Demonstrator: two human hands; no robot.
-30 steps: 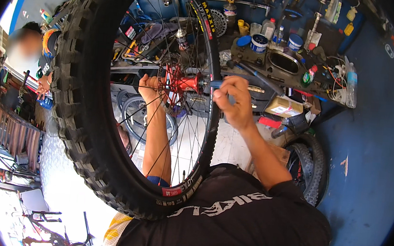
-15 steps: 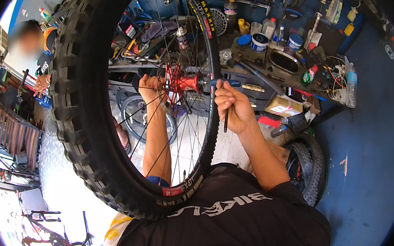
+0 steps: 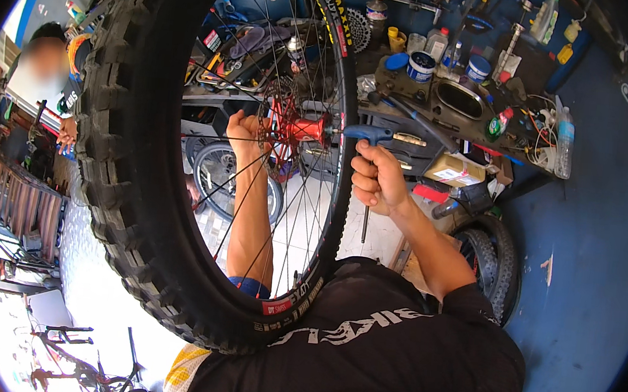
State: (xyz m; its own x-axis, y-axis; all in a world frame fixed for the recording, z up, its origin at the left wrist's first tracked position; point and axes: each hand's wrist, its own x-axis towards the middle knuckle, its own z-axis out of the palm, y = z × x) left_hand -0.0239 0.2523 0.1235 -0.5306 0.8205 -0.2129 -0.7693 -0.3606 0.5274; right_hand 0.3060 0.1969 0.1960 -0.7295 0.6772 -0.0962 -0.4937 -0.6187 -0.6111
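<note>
A bicycle wheel with a chunky black tyre stands upright before me, its lower edge against my dark shirt. Its red hub sits among black spokes. To the hub's right end points the short tip of a hex key with a blue handle; whether it is seated inside cannot be told. My right hand is closed round the key's long dark shaft, just below the handle. Seen through the spokes, my left hand is closed at the hub's left end; what its fingers grip is hidden.
Behind the wheel runs a cluttered workbench with tubs, bottles and tools. A cardboard box lies beneath it. Spare tyres lean at the right by the blue wall. Another person is at the far left, near a wooden bench.
My right hand has moved lower, from fingers at the blue handle to a fist round the shaft. The hex key's long end reaches further down. My left hand stays by the hub.
</note>
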